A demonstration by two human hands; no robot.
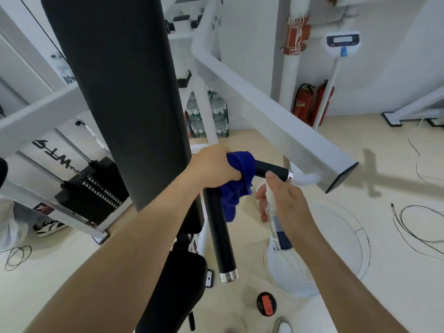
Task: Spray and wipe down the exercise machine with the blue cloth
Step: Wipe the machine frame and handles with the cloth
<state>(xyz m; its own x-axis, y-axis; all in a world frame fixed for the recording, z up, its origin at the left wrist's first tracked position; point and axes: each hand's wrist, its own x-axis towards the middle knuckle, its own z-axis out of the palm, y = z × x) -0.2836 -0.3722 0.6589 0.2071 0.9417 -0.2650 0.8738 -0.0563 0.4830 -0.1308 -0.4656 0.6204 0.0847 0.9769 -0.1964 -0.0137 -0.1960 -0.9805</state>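
My left hand (pixel 213 168) presses the bunched blue cloth (pixel 239 181) against the bend of the machine's black handle grip (pixel 222 239). One part of the grip runs down to a chrome cap; a shorter part (pixel 272 170) runs right to a white tube. My right hand (pixel 286 200) holds a clear spray bottle (pixel 274 217) just below the short grip, with its nozzle up and the thumb on top. The tall black back pad (pixel 120 92) of the exercise machine stands to the left of my hands.
A white frame beam (pixel 276 121) slants above the handle. The weight stack (pixel 93 188) sits lower left and the black seat (pixel 177 284) below. A white round fan (pixel 336 243) stands on the floor to the right, with loose cables (pixel 420 227) and fire extinguishers (pixel 312 102) beyond.
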